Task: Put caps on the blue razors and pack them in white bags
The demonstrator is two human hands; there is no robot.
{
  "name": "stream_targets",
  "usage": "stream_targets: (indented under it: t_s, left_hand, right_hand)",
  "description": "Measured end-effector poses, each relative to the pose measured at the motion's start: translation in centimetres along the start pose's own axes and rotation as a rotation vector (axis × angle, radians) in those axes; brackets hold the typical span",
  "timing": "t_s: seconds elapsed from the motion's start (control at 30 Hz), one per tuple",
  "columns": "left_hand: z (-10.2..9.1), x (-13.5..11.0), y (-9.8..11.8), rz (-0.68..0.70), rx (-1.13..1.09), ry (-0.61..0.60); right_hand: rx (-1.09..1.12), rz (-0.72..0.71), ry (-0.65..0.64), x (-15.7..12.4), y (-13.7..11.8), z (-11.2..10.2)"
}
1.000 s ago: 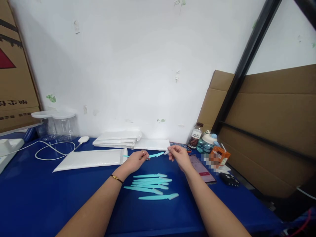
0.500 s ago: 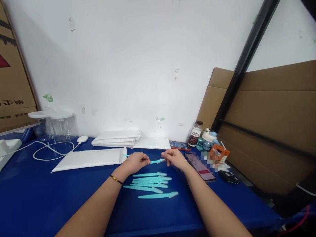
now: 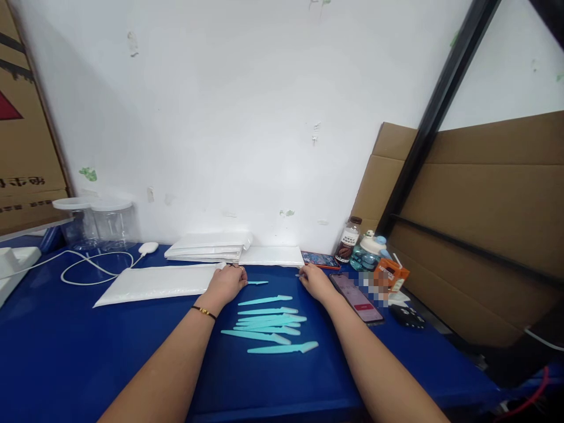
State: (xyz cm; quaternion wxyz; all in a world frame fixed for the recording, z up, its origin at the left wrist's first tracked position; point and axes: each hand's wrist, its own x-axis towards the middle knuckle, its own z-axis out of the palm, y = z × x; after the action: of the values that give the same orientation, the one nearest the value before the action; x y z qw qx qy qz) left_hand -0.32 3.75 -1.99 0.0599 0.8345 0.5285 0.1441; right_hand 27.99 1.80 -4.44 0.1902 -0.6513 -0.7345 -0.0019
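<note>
Several turquoise eyebrow razors [image 3: 269, 320] lie roughly side by side on the blue table, handles pointing left. My left hand [image 3: 228, 283] is closed at the open end of a white padded mailer [image 3: 158, 283]. From its fingertips a single eyebrow razor [image 3: 258, 283] sticks out to the right; the rest of it is hidden by the hand. Beyond the row and to its right, my right hand [image 3: 315, 282] has its fingers pinched together. A tiny greyish bit shows at those fingertips, too small to name.
White mailers [image 3: 207, 247] are stacked against the wall. At right are a phone [image 3: 361, 298], a bottle [image 3: 349, 239], a teal cup [image 3: 366, 254], an orange carton [image 3: 390, 275] and a black item [image 3: 408, 316]. A white cable [image 3: 94, 284] and clear jars [image 3: 112, 226] stand left.
The eyebrow razor held between both hands now lies at the far side of the row. My left hand has moved left to the mailer's opening; my right hand has shifted slightly right.
</note>
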Motion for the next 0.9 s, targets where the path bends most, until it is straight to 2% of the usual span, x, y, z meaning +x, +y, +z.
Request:
stream_targets:
  t_s: [0.17,0.33,0.4,0.5,0.57,0.67,0.9]
  left_hand:
    - [0.1,0.0,0.5,0.074,-0.051,0.027]
    - [0.2,-0.2,1.0,0.061,-0.296,0.037]
    - [0.2,-0.3,1.3,0.084,-0.411,0.017]
    - [0.1,-0.4,1.6,0.109,-0.514,0.009]
    - [0.2,-0.4,1.7,0.108,-0.543,0.01]
    - [0.3,-0.3,1.7,0.095,-0.55,0.006]
    - [0.4,-0.2,2.1,0.128,-0.564,0.015]
  right_hand:
    - [-0.013,0.012,-0.019,0.0,-0.9,-0.2]
    - [0.044,-0.004,0.013,-0.2,-1.8,-0.3]
    - [0.279,0.011,0.035,-0.4,-1.9,-0.4]
    - [0.973,0.068,0.058,-0.7,-2.0,-0.8]
    - [1.282,0.107,0.053,-0.9,-2.3,-1.2]
    - [1.388,0.142,0.023,-1.2,-3.1,-1.5]
    - [1.374,0.118,-0.029,-1.5,-4.6,-1.3]
